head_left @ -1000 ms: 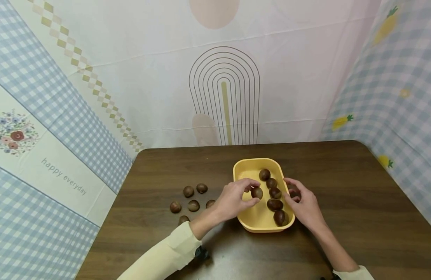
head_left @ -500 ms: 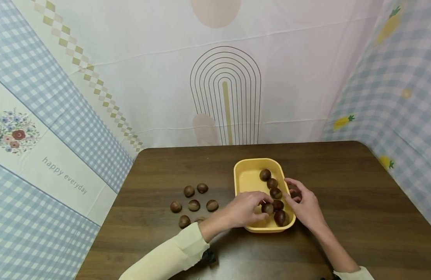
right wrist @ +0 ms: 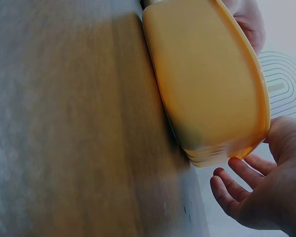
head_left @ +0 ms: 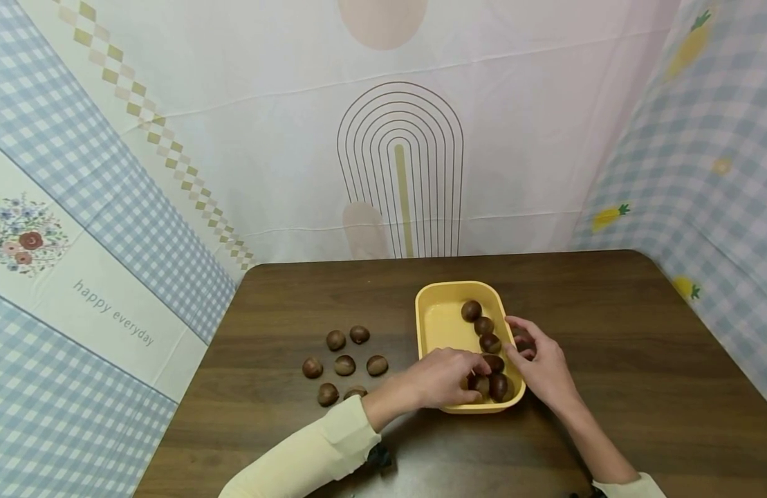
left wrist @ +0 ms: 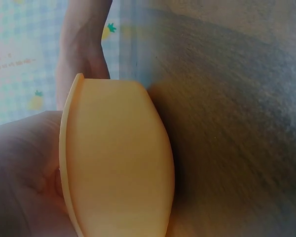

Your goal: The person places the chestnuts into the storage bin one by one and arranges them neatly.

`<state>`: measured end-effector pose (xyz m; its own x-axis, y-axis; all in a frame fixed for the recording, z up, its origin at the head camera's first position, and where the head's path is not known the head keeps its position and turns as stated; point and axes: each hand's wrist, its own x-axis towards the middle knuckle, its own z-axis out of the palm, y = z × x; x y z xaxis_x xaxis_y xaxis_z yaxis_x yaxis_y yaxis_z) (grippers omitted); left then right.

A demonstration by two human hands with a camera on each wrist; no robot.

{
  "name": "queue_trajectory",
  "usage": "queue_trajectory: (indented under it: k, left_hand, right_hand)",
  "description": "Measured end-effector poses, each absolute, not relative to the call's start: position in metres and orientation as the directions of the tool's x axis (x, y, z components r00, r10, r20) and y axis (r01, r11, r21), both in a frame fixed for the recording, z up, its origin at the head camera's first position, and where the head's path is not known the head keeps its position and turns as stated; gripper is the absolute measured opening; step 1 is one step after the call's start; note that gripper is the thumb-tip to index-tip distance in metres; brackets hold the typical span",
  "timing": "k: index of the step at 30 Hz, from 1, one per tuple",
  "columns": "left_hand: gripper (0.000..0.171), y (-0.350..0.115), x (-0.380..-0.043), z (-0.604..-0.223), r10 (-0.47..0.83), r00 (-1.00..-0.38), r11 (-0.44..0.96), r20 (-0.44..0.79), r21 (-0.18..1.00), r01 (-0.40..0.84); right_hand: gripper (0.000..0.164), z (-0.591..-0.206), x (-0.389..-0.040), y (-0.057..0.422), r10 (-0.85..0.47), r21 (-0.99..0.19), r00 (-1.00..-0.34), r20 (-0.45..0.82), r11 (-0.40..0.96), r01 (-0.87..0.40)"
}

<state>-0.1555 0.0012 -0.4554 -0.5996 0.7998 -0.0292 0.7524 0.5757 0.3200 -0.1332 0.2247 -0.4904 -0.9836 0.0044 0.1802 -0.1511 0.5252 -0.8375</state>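
My left hand (head_left: 448, 377) reaches over the near left rim of a yellow plastic box (head_left: 442, 321). Its thumb and fingers are around a brown chestnut (head_left: 481, 386) low in the box, beside a line of several other chestnuts (head_left: 483, 326) along the right wall. In the left wrist view the box wall (left wrist: 118, 158) hides the fingertips and the nut. On the box's right side my right hand (head_left: 545, 363) holds the rim between thumb and forefinger. The right wrist view shows this hand (right wrist: 281, 182) at the box corner, its other fingers loosely bent outside the wall.
Several loose chestnuts (head_left: 344, 365) lie on the dark wooden table (head_left: 283, 297) left of the box. A patterned cloth (head_left: 283, 138) hangs behind the table, with checked cloth (head_left: 700, 194) on the right.
My left hand has moved right and toward the near end of the box, lowering the chestnut from above the box's middle to beside the nearest nuts. My right hand has stayed put.
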Motion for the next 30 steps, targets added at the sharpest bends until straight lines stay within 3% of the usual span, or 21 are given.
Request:
queue_trajectory:
  k: [11,30]
  left_hand:
    - [0.029,0.0020,-0.1534,-0.4568,0.810,-0.586,0.550,-0.034,0.393,0.737]
    - [0.026,0.0044,-0.1527,-0.4568,0.816,-0.577,0.538,-0.016,0.386,0.749]
  right_hand:
    - [0.047,-0.4913,-0.1338,0.2248,0.000,-0.837,-0.981,0.195,0.521,-0.166]
    - [0.046,-0.4934,-0.1349,0.2249,-0.003,-0.828,-0.974,0.226,0.525,-0.194]
